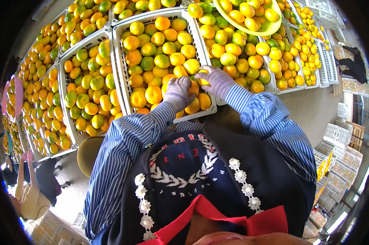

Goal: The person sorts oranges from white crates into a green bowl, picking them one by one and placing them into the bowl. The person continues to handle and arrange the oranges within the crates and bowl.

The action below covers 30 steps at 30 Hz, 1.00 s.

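Observation:
My left hand [179, 93], in a pale knitted glove, rests palm down on the mandarins in the near white plastic crate [118, 65]. Its fingers are bent; whatever lies under the palm is hidden. One orange mandarin [194, 88] shows just right of its fingers. Over the crate's right rim, my right hand [218, 82] wears a similar glove. Its thumb and fingers curve around a yellow-orange mandarin [203, 81], partly covered by the hand. More mandarins, orange to green, fill this crate, such as a large orange one [153, 94] left of my left hand.
Another crate of mandarins [92, 82] adjoins on the left. On the right, a yellow-green basin [271, 26] of mandarins sits on a further filled crate. A pink basin [18, 95] stands far left, near another person [31, 196]. Stacked crates [337, 134] rise at right.

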Tool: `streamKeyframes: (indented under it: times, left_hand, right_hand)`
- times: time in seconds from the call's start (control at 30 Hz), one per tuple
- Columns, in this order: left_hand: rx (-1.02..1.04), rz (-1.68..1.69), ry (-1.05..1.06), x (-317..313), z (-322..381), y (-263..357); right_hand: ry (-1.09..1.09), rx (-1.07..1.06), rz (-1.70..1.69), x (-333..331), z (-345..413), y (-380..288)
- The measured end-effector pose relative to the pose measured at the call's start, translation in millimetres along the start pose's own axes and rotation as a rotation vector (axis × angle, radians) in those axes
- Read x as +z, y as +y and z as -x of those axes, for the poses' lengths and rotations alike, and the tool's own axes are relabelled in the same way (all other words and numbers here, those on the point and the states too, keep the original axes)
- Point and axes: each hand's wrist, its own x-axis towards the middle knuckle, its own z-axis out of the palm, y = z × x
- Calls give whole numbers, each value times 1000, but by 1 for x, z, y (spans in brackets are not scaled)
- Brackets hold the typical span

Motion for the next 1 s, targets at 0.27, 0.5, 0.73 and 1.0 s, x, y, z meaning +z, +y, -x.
streamKeyframes:
  times: [0.27, 0.5, 0.73, 1.0]
  left_hand:
    - [61, 207, 180, 14, 21, -17]
    - [-125, 47, -165, -30, -8, 6]
    - [-77, -14, -195, -28, 4, 3]
    - [-63, -37, -141, -21, 13, 2]
  right_hand:
    - [4, 200, 111, 15, -2, -27]
    - [-81, 279, -32, 15, -8, -27]
    - [-105, 420, -105, 9, -26, -29]
    - [-232, 388, 47, 1, -13, -46]
